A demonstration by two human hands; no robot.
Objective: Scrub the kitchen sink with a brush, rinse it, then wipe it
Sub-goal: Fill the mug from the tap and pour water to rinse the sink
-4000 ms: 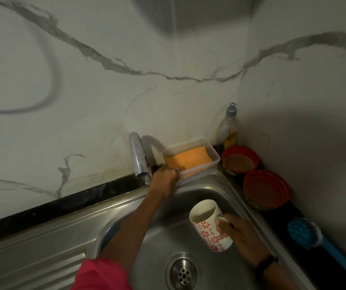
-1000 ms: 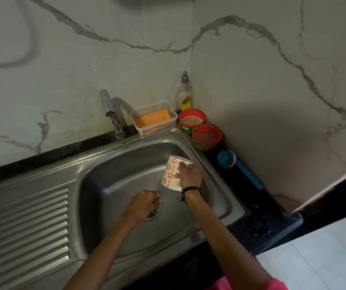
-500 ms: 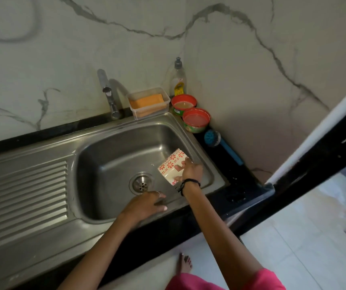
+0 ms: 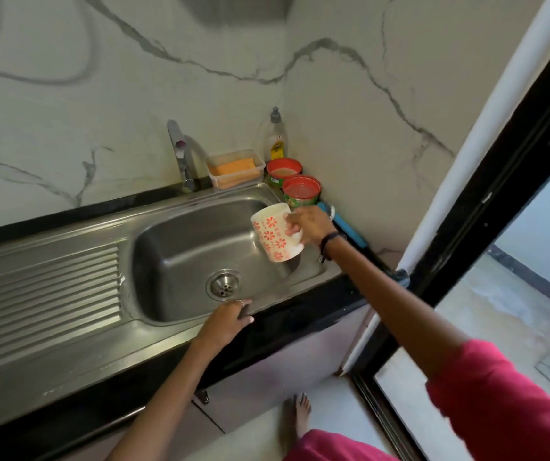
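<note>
Sink [image 4: 180,207] first: it sits in the middle of the frame, sunk into the dark counter [image 4: 67,424], shiny steel with a round drain [image 4: 223,285] at the bottom. It looks hard and stiff, so it should take firm scrubbing, but wet steel is likely slippery.

The right hand [image 4: 310,226] is right of the middle. It is wrapped around a cup [image 4: 275,231] with red flowers, held tipped above the right side of the bowl. The cup looks breakable (a bump on steel could chip it), so a full grip around its side seems the safest hold.

The left hand [image 4: 225,322] is lower down, flat on the front rim with fingers [image 4: 238,309] loosely spread, holding nothing.

The brush [image 4: 345,227] is blue and lies on the counter just behind the right hand, near the right wall. It looks light, and its long handle seems the best place to grab it.

At the back, in the upper middle, stand the tap [image 4: 180,151], a clear tub [image 4: 235,169] with an orange cloth or sponge in it, a soap bottle [image 4: 275,141] and two red bowls [image 4: 295,183].

No water runs from the tap. My guess is that the cup is for rinsing.
</note>
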